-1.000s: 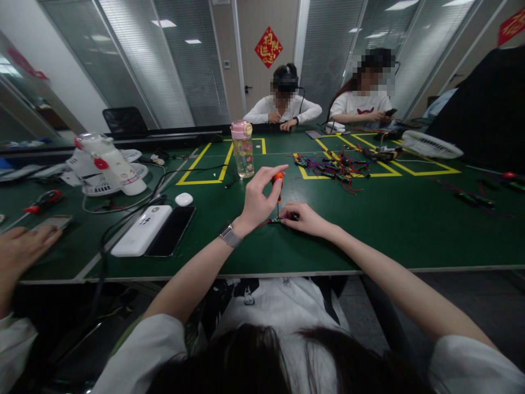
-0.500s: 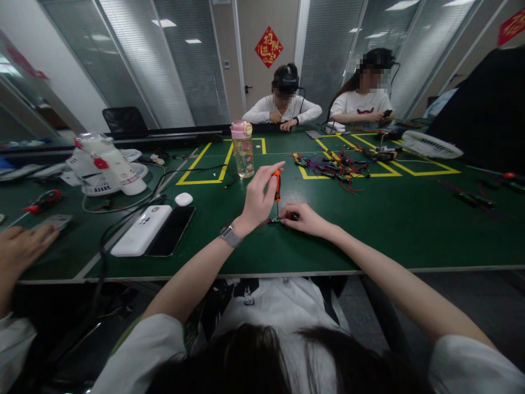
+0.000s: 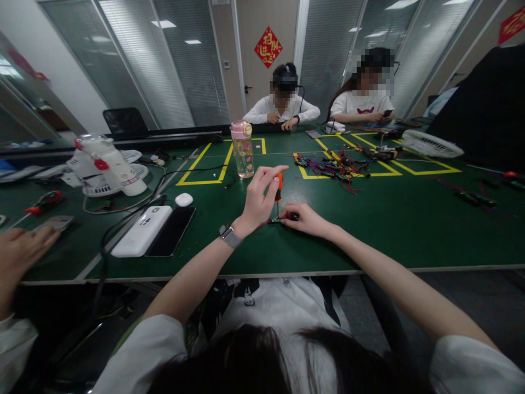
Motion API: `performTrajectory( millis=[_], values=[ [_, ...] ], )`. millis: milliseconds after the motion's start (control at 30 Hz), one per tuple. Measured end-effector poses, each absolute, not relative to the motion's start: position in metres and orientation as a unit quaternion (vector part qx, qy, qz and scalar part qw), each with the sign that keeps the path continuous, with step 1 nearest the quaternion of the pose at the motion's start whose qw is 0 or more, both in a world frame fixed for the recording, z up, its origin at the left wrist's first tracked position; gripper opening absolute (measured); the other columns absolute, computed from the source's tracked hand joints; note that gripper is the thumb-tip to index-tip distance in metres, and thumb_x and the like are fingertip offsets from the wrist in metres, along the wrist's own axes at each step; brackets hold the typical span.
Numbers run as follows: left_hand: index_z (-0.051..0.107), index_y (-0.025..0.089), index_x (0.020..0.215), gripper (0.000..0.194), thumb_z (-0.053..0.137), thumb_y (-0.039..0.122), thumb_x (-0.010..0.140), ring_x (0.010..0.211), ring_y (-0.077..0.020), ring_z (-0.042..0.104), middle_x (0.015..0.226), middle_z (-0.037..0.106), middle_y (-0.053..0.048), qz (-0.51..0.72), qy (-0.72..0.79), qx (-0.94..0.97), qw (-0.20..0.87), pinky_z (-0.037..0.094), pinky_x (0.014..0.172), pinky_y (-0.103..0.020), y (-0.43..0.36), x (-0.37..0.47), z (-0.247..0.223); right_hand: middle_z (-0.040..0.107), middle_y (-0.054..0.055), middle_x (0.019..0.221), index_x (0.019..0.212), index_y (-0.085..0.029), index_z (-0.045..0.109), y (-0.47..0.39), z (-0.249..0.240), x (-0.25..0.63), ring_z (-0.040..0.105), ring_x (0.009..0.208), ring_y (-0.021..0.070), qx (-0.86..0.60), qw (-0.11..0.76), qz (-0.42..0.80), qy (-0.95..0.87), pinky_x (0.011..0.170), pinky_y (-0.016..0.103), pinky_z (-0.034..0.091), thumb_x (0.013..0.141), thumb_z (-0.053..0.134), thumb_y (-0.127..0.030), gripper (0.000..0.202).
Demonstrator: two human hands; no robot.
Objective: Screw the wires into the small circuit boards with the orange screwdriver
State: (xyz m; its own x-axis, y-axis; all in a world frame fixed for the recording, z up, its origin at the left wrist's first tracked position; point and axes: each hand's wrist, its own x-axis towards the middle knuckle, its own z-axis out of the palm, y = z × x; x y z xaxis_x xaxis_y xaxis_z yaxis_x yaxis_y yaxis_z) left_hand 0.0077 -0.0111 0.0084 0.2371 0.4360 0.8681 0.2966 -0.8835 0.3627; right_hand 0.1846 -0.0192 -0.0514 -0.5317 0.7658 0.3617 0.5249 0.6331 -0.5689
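Note:
My left hand is closed around the handle of a screwdriver, orange and black, with the index finger stretched over its top. The screwdriver stands upright, its thin shaft pointing down at a small green circuit board. My right hand pinches the board's right end against the table. Red wires trail from the board's left side. A dark round part shows at my right fingers; I cannot make out what it is. The contact between tip and board is too small to see.
Left of me lie a white power bank, a black phone and a white case. A water bottle stands ahead, beside a heap of wired boards. A co-worker's hand is at far left; two people sit opposite.
My left fingers have shifted slightly at the top of the screwdriver, the index finger reaching a little further right. My right hand and the circuit board stay in place.

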Motion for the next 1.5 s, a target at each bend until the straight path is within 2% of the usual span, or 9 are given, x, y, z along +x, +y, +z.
performTrajectory(
  millis=[167, 433, 700, 800, 1000, 1100, 1233, 1333, 1500],
  values=[
    [0.051, 0.020, 0.126, 0.031, 0.038, 0.023, 0.099, 0.104, -0.0143, 0.060, 0.113, 0.064, -0.006, 0.556, 0.209, 0.801, 0.078, 0.046, 0.093, -0.030, -0.0116, 0.0092, 0.0077, 0.060, 0.003, 0.076, 0.084, -0.015, 0.067, -0.0189, -0.0518, 0.1844, 0.055, 0.066, 0.0136, -0.378, 0.298, 0.193, -0.855, 0.065, 0.025, 0.043, 0.080, 0.062, -0.016, 0.007],
    [0.062, 0.021, 0.102, 0.019, 0.062, 0.033, 0.088, 0.075, -0.0121, 0.052, 0.081, 0.054, 0.000, 0.592, 0.230, 0.772, 0.011, 0.047, 0.072, -0.026, -0.0087, 0.0089, 0.0069, 0.061, 0.002, 0.077, 0.084, -0.015, 0.067, -0.0185, -0.0532, 0.1851, 0.055, 0.066, 0.0135, -0.376, 0.301, 0.193, -0.855, 0.065, 0.025, 0.043, 0.080, 0.062, -0.015, 0.006],
    [0.050, 0.019, 0.127, 0.033, 0.030, 0.023, 0.100, 0.100, -0.0151, 0.058, 0.110, 0.061, -0.007, 0.555, 0.221, 0.800, 0.056, 0.047, 0.089, -0.031, -0.0121, 0.0088, 0.0066, 0.060, 0.003, 0.076, 0.084, -0.015, 0.067, -0.0182, -0.0530, 0.1847, 0.055, 0.065, 0.0130, -0.379, 0.301, 0.197, -0.852, 0.064, 0.025, 0.044, 0.080, 0.062, -0.015, 0.007],
    [0.049, 0.020, 0.128, 0.031, 0.037, 0.023, 0.099, 0.095, -0.0142, 0.059, 0.107, 0.063, -0.006, 0.559, 0.222, 0.797, 0.056, 0.048, 0.086, -0.030, -0.0114, 0.0092, 0.0065, 0.060, 0.002, 0.077, 0.084, -0.015, 0.067, -0.0187, -0.0524, 0.1849, 0.055, 0.065, 0.0128, -0.379, 0.301, 0.194, -0.853, 0.064, 0.025, 0.044, 0.080, 0.062, -0.015, 0.007],
    [0.064, 0.022, 0.103, 0.017, 0.061, 0.030, 0.089, 0.077, -0.0124, 0.053, 0.083, 0.054, 0.000, 0.600, 0.244, 0.762, 0.003, 0.046, 0.073, -0.027, -0.0103, 0.0095, 0.0086, 0.060, 0.002, 0.076, 0.085, -0.015, 0.067, -0.0192, -0.0520, 0.1851, 0.055, 0.065, 0.0131, -0.377, 0.299, 0.191, -0.855, 0.064, 0.025, 0.043, 0.080, 0.062, -0.014, 0.007],
    [0.063, 0.022, 0.107, 0.020, 0.057, 0.032, 0.091, 0.078, -0.0124, 0.054, 0.086, 0.055, -0.001, 0.590, 0.247, 0.769, 0.025, 0.046, 0.073, -0.027, -0.0100, 0.0091, 0.0086, 0.061, 0.003, 0.078, 0.085, -0.015, 0.067, -0.0185, -0.0530, 0.1853, 0.054, 0.066, 0.0133, -0.375, 0.302, 0.195, -0.855, 0.064, 0.026, 0.043, 0.080, 0.061, -0.015, 0.008],
    [0.052, 0.022, 0.128, 0.033, 0.036, 0.027, 0.099, 0.096, -0.0146, 0.058, 0.107, 0.061, -0.006, 0.561, 0.235, 0.790, 0.075, 0.048, 0.085, -0.030, -0.0087, 0.0083, 0.0063, 0.061, 0.003, 0.078, 0.085, -0.015, 0.067, -0.0178, -0.0541, 0.1856, 0.054, 0.066, 0.0132, -0.372, 0.302, 0.197, -0.855, 0.064, 0.025, 0.044, 0.080, 0.061, -0.015, 0.008],
    [0.046, 0.022, 0.133, 0.036, 0.035, 0.023, 0.099, 0.100, -0.0148, 0.060, 0.117, 0.061, -0.007, 0.552, 0.220, 0.798, 0.095, 0.048, 0.089, -0.031, -0.0082, 0.0082, 0.0049, 0.060, 0.002, 0.077, 0.085, -0.015, 0.067, -0.0178, -0.0542, 0.1856, 0.054, 0.066, 0.0130, -0.374, 0.304, 0.198, -0.854, 0.064, 0.025, 0.043, 0.080, 0.062, -0.016, 0.007],
    [0.054, 0.021, 0.122, 0.029, 0.047, 0.021, 0.094, 0.090, -0.0140, 0.059, 0.100, 0.063, -0.004, 0.561, 0.216, 0.798, 0.055, 0.049, 0.083, -0.030, -0.0104, 0.0096, 0.0071, 0.059, 0.001, 0.075, 0.083, -0.016, 0.066, -0.0175, -0.0549, 0.1856, 0.054, 0.065, 0.0131, -0.375, 0.304, 0.193, -0.854, 0.064, 0.025, 0.043, 0.079, 0.062, -0.015, 0.006]
  ],
)
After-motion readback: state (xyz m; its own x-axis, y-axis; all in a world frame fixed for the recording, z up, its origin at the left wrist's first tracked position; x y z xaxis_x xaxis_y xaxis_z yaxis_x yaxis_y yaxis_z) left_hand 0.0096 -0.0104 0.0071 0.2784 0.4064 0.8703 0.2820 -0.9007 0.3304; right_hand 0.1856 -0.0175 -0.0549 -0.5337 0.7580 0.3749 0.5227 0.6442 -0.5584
